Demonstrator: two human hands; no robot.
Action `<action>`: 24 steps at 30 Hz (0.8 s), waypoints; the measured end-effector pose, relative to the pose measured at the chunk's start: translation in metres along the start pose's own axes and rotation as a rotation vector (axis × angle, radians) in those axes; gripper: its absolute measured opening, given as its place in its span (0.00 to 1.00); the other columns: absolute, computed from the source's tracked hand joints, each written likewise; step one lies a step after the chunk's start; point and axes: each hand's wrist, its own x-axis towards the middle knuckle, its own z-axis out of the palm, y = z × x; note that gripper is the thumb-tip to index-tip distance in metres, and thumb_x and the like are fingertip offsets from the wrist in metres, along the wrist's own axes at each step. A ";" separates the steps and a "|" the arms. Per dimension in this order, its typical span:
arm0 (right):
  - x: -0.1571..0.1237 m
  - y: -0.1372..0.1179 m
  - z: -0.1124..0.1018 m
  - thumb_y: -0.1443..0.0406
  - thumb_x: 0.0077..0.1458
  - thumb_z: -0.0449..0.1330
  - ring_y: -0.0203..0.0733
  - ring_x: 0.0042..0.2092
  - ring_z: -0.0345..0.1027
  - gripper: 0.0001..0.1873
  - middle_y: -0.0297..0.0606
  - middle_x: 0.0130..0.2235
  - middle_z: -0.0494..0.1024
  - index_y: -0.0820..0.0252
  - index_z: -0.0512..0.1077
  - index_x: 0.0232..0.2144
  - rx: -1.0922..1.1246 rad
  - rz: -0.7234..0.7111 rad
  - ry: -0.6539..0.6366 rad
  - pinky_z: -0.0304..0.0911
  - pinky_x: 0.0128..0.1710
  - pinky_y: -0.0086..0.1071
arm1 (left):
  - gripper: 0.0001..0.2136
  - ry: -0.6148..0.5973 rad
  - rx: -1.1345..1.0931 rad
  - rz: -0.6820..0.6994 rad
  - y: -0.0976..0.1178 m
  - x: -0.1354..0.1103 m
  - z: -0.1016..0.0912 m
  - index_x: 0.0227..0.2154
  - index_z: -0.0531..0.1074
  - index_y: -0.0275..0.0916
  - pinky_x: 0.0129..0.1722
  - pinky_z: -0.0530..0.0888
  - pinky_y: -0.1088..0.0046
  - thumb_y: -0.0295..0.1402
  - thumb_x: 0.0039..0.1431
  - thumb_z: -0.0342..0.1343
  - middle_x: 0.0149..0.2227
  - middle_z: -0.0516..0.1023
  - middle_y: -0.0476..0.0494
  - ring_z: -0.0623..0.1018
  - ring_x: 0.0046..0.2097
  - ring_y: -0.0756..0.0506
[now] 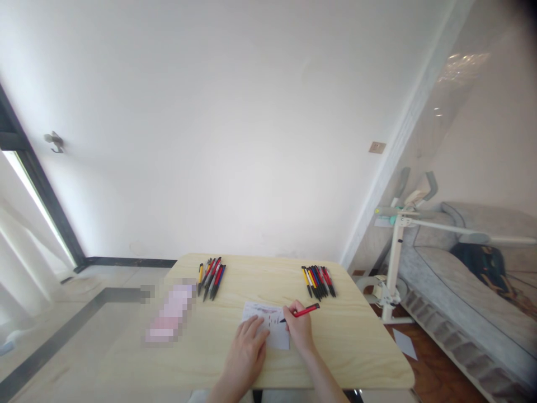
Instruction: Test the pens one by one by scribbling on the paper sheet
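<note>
A red pen (307, 310) with a black tip and black end is gripped in my right hand (300, 329). Its tip points down and left at the right part of a small white sheet of paper (279, 339), touching or just above it. Small red and dark marks show on the paper. My left hand (250, 342) lies flat on the paper's left side, fingers stretched out, covering part of it. Both hands rest over the near middle of the light wooden table (348, 347).
Several pens (212, 279) lie in a bunch at the table's back left, and several more pens (319, 281) at its back right. A blurred pink patch (170, 313) covers the left edge. Beyond the right side stand a white exercise machine (395, 263) and a grey sofa (440, 246).
</note>
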 end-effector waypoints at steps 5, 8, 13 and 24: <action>0.010 0.001 0.003 0.62 0.46 0.54 0.31 0.14 0.53 0.13 0.22 0.13 0.55 0.55 0.55 0.16 -0.066 -0.058 0.012 0.49 0.14 0.24 | 0.15 -0.004 -0.027 0.044 0.015 -0.001 0.002 0.40 0.71 0.43 0.49 0.70 0.58 0.22 0.51 0.50 0.49 0.72 0.44 0.68 0.52 0.41; 0.015 0.003 0.002 0.62 0.46 0.55 0.32 0.17 0.53 0.13 0.23 0.14 0.56 0.56 0.56 0.16 -0.102 -0.093 0.014 0.49 0.17 0.24 | 0.13 0.003 -0.046 0.056 0.021 -0.003 0.006 0.39 0.71 0.43 0.47 0.71 0.59 0.24 0.51 0.52 0.47 0.74 0.45 0.70 0.50 0.41; 0.016 0.006 -0.001 0.62 0.46 0.54 0.32 0.18 0.51 0.13 0.24 0.15 0.56 0.56 0.55 0.16 -0.152 -0.118 0.002 0.48 0.18 0.25 | 0.12 0.011 -0.086 0.027 0.022 -0.002 0.007 0.38 0.72 0.43 0.47 0.72 0.59 0.25 0.51 0.53 0.45 0.75 0.45 0.71 0.49 0.41; 0.013 0.006 -0.001 0.63 0.48 0.53 0.33 0.18 0.53 0.12 0.24 0.14 0.57 0.56 0.57 0.17 -0.187 -0.135 -0.065 0.49 0.18 0.24 | 0.13 -0.013 -0.117 -0.006 0.027 0.000 -0.001 0.38 0.73 0.43 0.48 0.71 0.58 0.23 0.50 0.52 0.46 0.75 0.45 0.71 0.49 0.41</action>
